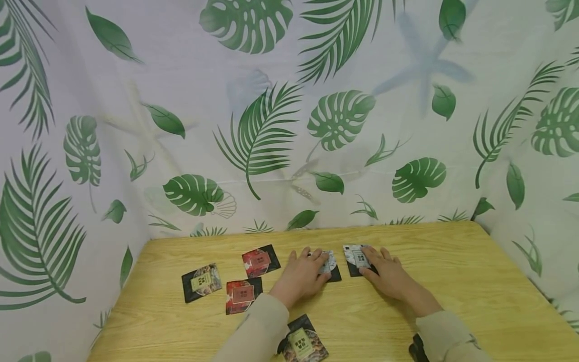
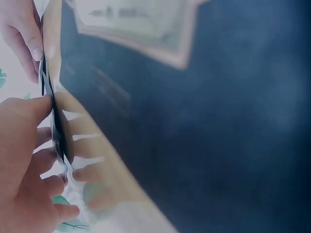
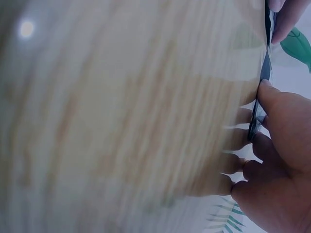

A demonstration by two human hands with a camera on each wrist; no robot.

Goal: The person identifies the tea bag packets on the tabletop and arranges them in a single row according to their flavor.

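Observation:
Two flat packets with white-and-black fronts lie side by side toward the back of the table. My left hand [image 1: 304, 274] rests over the left white-and-black packet [image 1: 333, 266], hiding much of it. Its fingers spread across the packet, and the thumb touches the near part. On the other white-and-black packet [image 1: 354, 257], my right hand [image 1: 388, 271] has its index finger and thumb at the right side. From the right wrist view, that packet [image 3: 266, 65] is a thin edge under the thumb, with the other fingertips down at the table.
Two red-and-black packets, one farther back [image 1: 261, 260] and one nearer [image 1: 243, 295], lie left of my left hand. Beyond them is a black packet with a yellow label [image 1: 201, 282]. A similar packet [image 1: 304, 343] lies near my left forearm. Leaf-patterned cloth [image 1: 271, 151] surrounds the wooden table [image 1: 371, 322].

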